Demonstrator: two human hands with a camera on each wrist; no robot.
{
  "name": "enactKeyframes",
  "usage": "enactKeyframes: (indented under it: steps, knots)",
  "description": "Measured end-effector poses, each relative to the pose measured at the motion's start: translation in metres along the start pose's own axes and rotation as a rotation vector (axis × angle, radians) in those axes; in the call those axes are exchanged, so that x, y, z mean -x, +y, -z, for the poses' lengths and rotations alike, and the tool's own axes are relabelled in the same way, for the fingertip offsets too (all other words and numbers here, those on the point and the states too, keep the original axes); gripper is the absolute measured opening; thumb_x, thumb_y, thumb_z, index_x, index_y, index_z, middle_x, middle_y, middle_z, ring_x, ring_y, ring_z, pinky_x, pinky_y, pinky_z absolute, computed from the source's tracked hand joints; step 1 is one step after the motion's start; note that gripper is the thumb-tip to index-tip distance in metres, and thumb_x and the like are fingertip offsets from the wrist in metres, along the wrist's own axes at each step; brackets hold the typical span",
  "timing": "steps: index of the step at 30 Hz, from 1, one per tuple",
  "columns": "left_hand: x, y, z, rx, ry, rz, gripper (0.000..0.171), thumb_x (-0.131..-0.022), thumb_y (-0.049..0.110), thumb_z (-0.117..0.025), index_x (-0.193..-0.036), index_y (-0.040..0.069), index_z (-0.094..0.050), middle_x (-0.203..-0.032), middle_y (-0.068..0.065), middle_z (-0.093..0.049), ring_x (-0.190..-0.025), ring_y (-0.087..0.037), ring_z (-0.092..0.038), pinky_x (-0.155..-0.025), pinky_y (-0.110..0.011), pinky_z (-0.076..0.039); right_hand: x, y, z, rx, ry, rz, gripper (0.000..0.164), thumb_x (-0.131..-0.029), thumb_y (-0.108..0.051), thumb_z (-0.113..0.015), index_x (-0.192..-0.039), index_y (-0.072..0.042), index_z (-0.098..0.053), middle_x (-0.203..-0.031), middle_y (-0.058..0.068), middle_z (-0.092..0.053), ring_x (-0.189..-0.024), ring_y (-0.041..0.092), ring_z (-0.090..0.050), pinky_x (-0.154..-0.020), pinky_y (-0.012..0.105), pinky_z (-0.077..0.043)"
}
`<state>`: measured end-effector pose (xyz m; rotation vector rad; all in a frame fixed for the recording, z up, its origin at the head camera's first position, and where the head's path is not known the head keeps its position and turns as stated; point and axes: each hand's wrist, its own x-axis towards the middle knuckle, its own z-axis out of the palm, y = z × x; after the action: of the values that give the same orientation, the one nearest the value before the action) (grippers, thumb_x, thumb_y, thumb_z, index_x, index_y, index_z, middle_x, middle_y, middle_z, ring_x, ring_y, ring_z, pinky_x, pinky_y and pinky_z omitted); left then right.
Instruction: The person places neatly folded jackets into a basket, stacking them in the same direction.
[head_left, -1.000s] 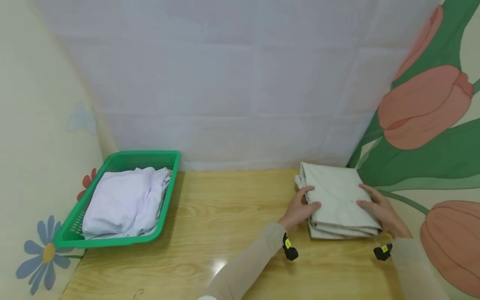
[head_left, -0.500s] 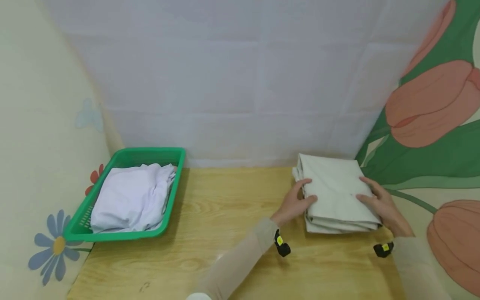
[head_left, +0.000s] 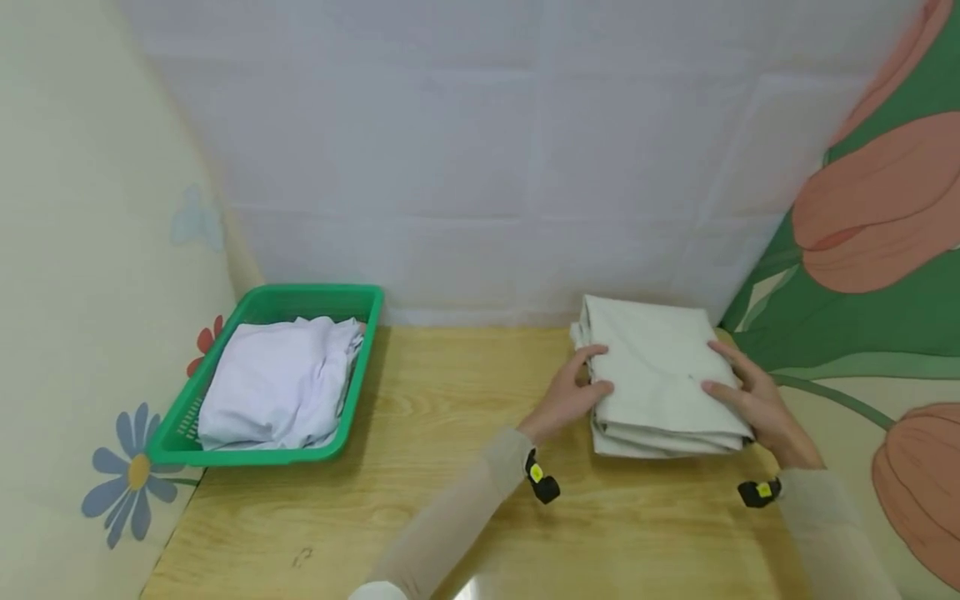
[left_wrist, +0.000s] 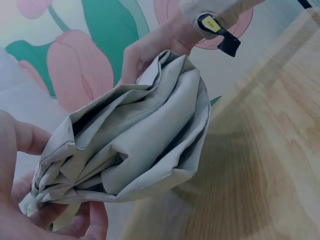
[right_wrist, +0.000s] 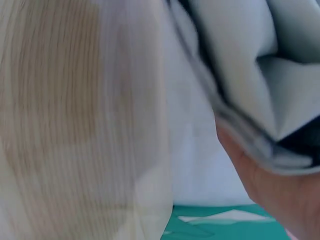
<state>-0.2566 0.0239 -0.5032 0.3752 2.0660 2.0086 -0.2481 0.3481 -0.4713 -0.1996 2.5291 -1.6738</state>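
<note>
A folded stack of pale grey-beige cloth (head_left: 652, 367) is held between both hands at the right of the head view; its exact kind of garment or sheet cannot be told. My left hand (head_left: 564, 400) grips its left side, thumb on top, and in the left wrist view fingers curl beneath the layered folds (left_wrist: 135, 135). On the opposite side, my right hand (head_left: 761, 404) holds the edge with the thumb over the top face. The right wrist view shows part of that hand (right_wrist: 280, 195) under the bundle. The stack appears raised slightly above the wooden table.
A green plastic basket (head_left: 247, 457) stands at the table's left, with a folded white cloth (head_left: 277, 383) in it. The wooden table (head_left: 450, 392) spans between basket and stack. A white sheet (head_left: 465, 167) hangs behind; painted walls flank both sides.
Both hands have shifted left with the cloth stack, which sits nearer the basket than before. The head view has turned left, so the basket appears farther right and higher in frame.
</note>
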Motion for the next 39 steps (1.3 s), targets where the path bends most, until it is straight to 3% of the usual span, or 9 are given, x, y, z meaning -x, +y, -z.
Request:
enactKeyframes:
  steps: [6,12,16,29,39]
  knots:
    - [0.009,0.007,0.016,-0.003,0.024,-0.001,0.058,-0.101,0.025,-0.071,-0.152,0.043,-0.052,-0.163,-0.006,-0.044,-0.107,-0.021,-0.067,-0.085,-0.037,-0.062,-0.001,-0.008,-0.013,-0.077,-0.023,0.053,0.075,-0.108,-0.01,-0.062,-0.172,-0.027,-0.026,-0.165,0.032,-0.021,-0.096,0.007,-0.066,-0.075,0.029,-0.06]
    - [0.019,0.015,0.029,-0.032,0.05,-0.015,0.057,-0.101,0.026,-0.07,-0.152,0.042,-0.053,-0.153,-0.008,-0.049,-0.106,-0.022,-0.066,-0.084,-0.038,-0.061,-0.001,-0.017,-0.021,-0.172,-0.068,0.093,0.074,-0.107,-0.005,-0.061,-0.171,-0.025,-0.029,-0.144,0.002,-0.041,-0.087,0.015,-0.07,-0.07,0.033,-0.061]
    - [0.021,0.016,0.04,-0.047,0.055,-0.022,0.056,-0.101,0.025,-0.069,-0.152,0.042,-0.053,-0.159,-0.008,-0.045,-0.109,-0.024,-0.067,-0.086,-0.04,-0.061,-0.003,-0.022,-0.029,-0.245,-0.11,0.123,0.072,-0.108,-0.003,-0.058,-0.17,-0.025,-0.03,-0.139,-0.007,-0.043,-0.089,0.015,-0.071,-0.071,0.033,-0.062]
    - [0.042,0.019,0.083,-0.041,0.043,-0.052,0.059,-0.104,0.024,-0.069,-0.156,0.042,-0.05,-0.166,-0.009,-0.039,-0.116,-0.029,-0.068,-0.089,-0.042,-0.063,-0.006,-0.037,-0.061,-0.36,-0.169,0.304,0.067,-0.105,0.009,-0.053,-0.167,-0.008,-0.035,-0.144,0.002,-0.043,-0.084,0.014,-0.073,-0.066,0.031,-0.064]
    - [0.06,0.02,0.102,-0.053,0.063,-0.051,0.069,-0.105,0.02,-0.068,-0.163,0.046,-0.039,-0.171,-0.013,-0.033,-0.125,-0.037,-0.066,-0.094,-0.048,-0.062,-0.01,-0.043,-0.087,-0.347,-0.19,0.305,0.069,-0.107,0.006,-0.054,-0.169,-0.005,-0.026,-0.16,0.005,-0.03,-0.081,0.015,-0.075,-0.067,0.031,-0.064]
